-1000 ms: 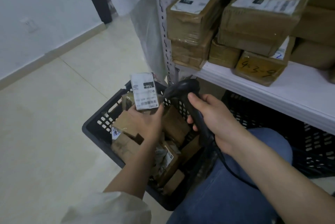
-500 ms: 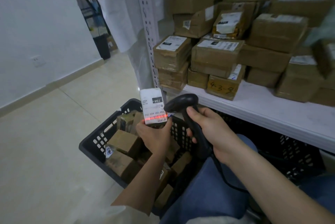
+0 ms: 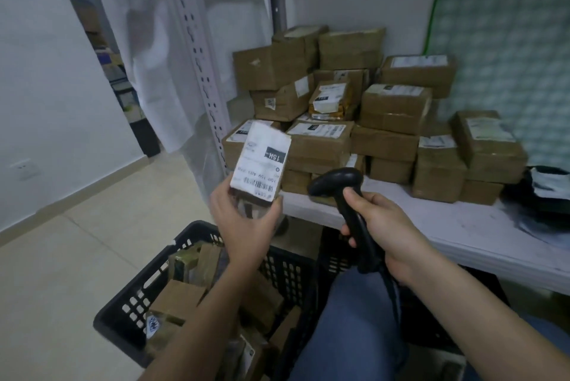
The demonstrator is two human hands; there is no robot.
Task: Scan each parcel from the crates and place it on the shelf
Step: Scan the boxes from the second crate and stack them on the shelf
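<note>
Head cam: left hand (image 3: 246, 226) grips a small parcel (image 3: 262, 164) by its lower end, label facing up, raised above the black crate (image 3: 129, 312) & just in front of the shelf (image 3: 462, 226). Right hand (image 3: 385, 232) is wrapped round the scanner (image 3: 345, 195) handle, beside the parcel w/ a gap between; taped boxes (image 3: 385, 121) stacked at the shelf's back.

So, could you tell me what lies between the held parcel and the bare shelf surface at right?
In the head view, the scanner's head, gripped by the right hand.
</note>
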